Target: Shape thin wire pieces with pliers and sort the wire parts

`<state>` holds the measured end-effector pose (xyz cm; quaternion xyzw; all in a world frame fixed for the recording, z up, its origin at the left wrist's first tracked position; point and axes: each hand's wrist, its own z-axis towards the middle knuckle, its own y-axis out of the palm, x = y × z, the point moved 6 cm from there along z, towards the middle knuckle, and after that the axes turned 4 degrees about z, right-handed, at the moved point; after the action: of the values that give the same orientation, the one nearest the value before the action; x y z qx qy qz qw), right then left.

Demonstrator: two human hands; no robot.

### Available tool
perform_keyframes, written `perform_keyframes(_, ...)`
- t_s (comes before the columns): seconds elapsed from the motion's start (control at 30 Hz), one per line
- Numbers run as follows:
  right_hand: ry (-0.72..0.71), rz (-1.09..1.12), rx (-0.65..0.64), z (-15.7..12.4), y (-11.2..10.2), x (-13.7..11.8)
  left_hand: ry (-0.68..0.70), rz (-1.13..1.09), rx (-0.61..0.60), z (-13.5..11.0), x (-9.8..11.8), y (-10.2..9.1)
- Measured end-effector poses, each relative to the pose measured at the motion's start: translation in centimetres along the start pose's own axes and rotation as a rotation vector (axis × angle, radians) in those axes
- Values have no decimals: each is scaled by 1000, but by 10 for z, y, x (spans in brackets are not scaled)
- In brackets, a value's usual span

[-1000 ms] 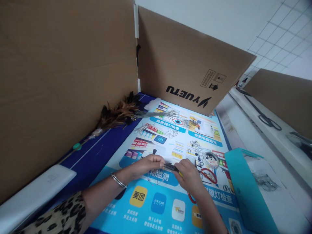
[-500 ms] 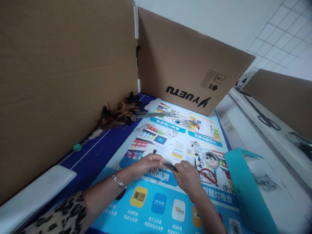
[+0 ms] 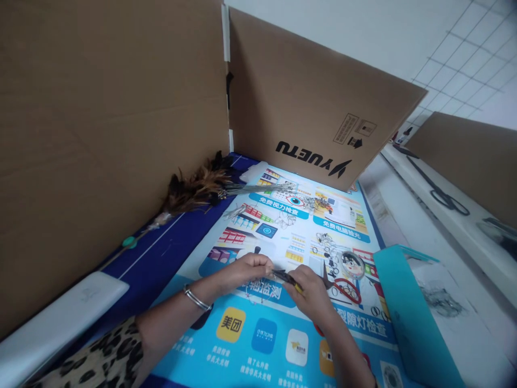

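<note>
My left hand (image 3: 255, 266) is closed in a pinch over the printed sheet, holding a thin wire piece (image 3: 258, 290) whose loose strands and tiny beads hang below the fingers. Facing it, my right hand (image 3: 309, 292) is wrapped round a pair of pliers (image 3: 288, 278) with dark jaws and yellow handles. The tips of the jaws point left and meet the wire by my left fingertips. Exactly what the jaws grip is too small to make out. Right of my right hand lie red-handled scissors (image 3: 348, 290), with their blades partly hidden.
A round clear dish (image 3: 352, 265) and several black rings (image 3: 332, 263) lie at the right. Beyond are silver wires (image 3: 258, 188) and a brown feather bunch (image 3: 194, 191). A teal box (image 3: 404, 307) stands at the right edge; cardboard panels (image 3: 315, 97) wall the back and left.
The pliers and my right hand have turned slightly, so more of the yellow handle shows. My left hand keeps its pinch almost in place. The view has shifted a little.
</note>
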<state>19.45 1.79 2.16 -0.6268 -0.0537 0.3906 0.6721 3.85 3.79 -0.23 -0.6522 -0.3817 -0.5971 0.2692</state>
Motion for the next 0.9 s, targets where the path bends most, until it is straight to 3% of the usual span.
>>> perform_keyframes(0.33, 5, -226, -12, 0, -2, -1, -32, 11, 10, 0, -1, 0)
perform_keyframes(0.67, 15, -230, -3, -1, -1, -3, -22, 15, 24, -1, 3, 1)
perform_keyframes(0.9, 23, -132, 14, -1, 0, 3, 38, 142, 64, 2, 3, -3)
